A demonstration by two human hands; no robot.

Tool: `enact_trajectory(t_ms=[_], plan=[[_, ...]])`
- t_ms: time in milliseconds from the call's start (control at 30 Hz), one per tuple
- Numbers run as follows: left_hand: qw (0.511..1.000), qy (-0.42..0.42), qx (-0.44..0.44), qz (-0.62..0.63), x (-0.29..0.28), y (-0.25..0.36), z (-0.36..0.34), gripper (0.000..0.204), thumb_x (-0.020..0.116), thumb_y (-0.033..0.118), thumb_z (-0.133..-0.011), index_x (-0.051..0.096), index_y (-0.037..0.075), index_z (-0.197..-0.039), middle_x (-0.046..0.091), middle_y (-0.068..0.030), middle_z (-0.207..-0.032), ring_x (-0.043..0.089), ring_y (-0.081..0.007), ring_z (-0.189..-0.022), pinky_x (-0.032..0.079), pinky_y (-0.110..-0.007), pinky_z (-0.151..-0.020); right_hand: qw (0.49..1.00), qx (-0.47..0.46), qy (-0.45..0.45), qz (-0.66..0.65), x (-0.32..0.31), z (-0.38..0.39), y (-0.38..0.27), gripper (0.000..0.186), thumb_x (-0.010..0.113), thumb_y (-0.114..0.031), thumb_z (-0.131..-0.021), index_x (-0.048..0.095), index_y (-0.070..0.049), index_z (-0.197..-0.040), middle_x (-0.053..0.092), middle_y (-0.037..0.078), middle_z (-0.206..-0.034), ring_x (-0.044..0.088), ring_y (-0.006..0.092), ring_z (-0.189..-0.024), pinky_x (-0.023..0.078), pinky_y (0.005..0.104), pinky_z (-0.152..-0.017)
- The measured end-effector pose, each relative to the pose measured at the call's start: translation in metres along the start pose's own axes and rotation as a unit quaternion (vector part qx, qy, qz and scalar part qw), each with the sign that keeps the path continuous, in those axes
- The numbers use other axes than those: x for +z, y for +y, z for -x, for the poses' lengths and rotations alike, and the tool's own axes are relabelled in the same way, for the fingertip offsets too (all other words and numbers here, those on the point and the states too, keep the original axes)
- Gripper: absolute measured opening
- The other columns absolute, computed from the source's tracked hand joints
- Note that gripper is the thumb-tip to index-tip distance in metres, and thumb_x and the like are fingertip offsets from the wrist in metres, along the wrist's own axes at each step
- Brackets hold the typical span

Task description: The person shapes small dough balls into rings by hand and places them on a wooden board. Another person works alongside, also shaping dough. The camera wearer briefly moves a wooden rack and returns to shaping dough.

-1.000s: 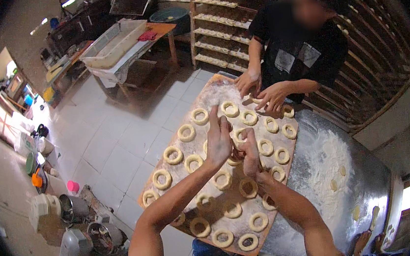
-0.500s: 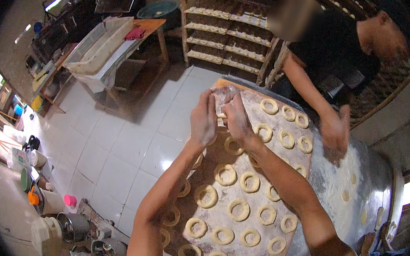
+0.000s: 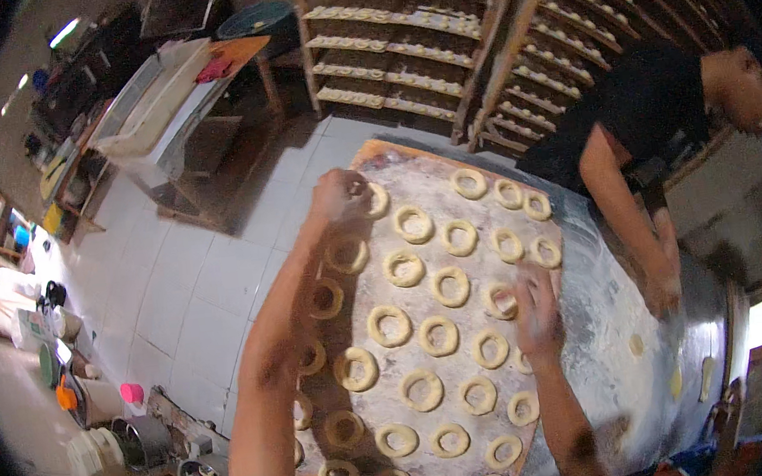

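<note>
Rows of pale dough rings (image 3: 438, 335) lie on a floured wooden board (image 3: 434, 164). My left hand (image 3: 340, 196) is at the board's far left corner, its fingers curled at the edge of one dough ring (image 3: 378, 200) lying flat there. Over the board's right side, my right hand (image 3: 538, 313) hangs with loosely extended fingers, somewhat blurred. Its fingertips partly cover another dough ring (image 3: 501, 301); whether they touch it I cannot tell. My left forearm passes over the board's left edge and shades the rings there.
The board lies on a flour-dusted metal table (image 3: 594, 355) with small dough pieces. Across it, a co-worker (image 3: 636, 122) reaches down to the tabletop. Racks of filled trays (image 3: 390, 44) stand behind. A wooden table (image 3: 240, 63) holds a clear tub (image 3: 148, 100); containers (image 3: 93, 394) stand at left.
My hands have parted: both held a dough ring at the far end, now a ring lies by my left hand. My right hand moved right and nearer. The co-worker has leaned right.
</note>
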State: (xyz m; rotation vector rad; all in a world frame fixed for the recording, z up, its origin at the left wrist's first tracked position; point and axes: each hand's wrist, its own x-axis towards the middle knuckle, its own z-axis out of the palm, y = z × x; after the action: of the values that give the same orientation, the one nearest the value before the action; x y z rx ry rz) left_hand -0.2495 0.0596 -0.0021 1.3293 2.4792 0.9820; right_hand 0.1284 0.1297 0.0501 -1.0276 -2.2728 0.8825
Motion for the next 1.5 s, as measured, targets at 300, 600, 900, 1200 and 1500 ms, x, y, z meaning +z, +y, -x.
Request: enact_trajectory(t_ms=[300, 600, 900, 1200, 1500], plan=[[0.936, -0.184, 0.132, 0.27, 0.118, 0.268, 0.141, 0.037, 0.073, 0.016, -0.08, 0.058, 0.004, -0.112, 0.063, -0.0093, -0.103, 0.059, -0.0221, -0.091, 0.047, -0.032, -0.079, 0.942, 0.154, 0.241, -0.178, -0.124, 0.231, 0.105, 0.01, 0.05, -0.004, -0.093, 0.056, 0.002, -0.099, 0.063, 0.01, -0.072, 0.064, 0.0155, -0.062, 0.05, 0.0299, -0.059], [0.955, -0.081, 0.271, -0.091, 0.342, 0.465, 0.191, 0.025, 0.064, 0.03, -0.083, 0.06, 0.006, -0.087, 0.059, -0.02, -0.091, 0.059, -0.0343, -0.083, 0.046, -0.046, -0.072, 0.937, 0.148, 0.258, -0.184, -0.231, 0.307, 0.185, 0.008, 0.051, -0.004, -0.094, 0.055, 0.003, -0.095, 0.059, 0.012, -0.085, 0.062, 0.0152, -0.059, 0.049, 0.0287, -0.055], [0.878, -0.24, -0.007, 0.414, 0.272, 0.547, 0.291, 0.023, 0.072, 0.01, -0.078, 0.054, 0.001, -0.089, 0.06, -0.0032, -0.074, 0.057, -0.0123, -0.071, 0.046, -0.027, -0.066, 0.893, 0.074, 0.225, -0.384, -0.303, 0.232, 0.235, 0.019, 0.06, -0.007, -0.092, 0.057, 0.001, -0.108, 0.06, 0.004, -0.088, 0.059, 0.0104, -0.076, 0.049, 0.0241, -0.068], [0.886, -0.316, 0.063, 0.333, 0.204, 0.547, 0.314, 0.056, 0.067, 0.001, -0.072, 0.042, 0.009, -0.122, 0.056, -0.0086, -0.077, 0.058, -0.016, -0.068, 0.047, -0.03, -0.06, 0.856, 0.128, 0.03, -0.5, -0.322, 0.229, 0.194, 0.036, 0.072, -0.01, -0.081, 0.044, -0.009, -0.103, 0.046, 0.003, -0.089, 0.049, 0.0123, -0.085, 0.045, 0.0253, -0.073], [0.861, -0.314, 0.108, 0.386, 0.199, 0.475, 0.291, 0.077, 0.065, 0.012, -0.083, 0.023, 0.014, -0.148, 0.063, -0.0121, -0.086, 0.063, -0.0257, -0.082, 0.05, -0.039, -0.071, 0.997, 0.047, 0.067, 0.008, -0.278, 0.182, 0.146, 0.043, 0.056, 0.009, -0.076, 0.029, -0.008, -0.105, 0.045, 0.015, -0.078, 0.052, 0.0302, -0.069, 0.045, 0.0403, -0.07]])
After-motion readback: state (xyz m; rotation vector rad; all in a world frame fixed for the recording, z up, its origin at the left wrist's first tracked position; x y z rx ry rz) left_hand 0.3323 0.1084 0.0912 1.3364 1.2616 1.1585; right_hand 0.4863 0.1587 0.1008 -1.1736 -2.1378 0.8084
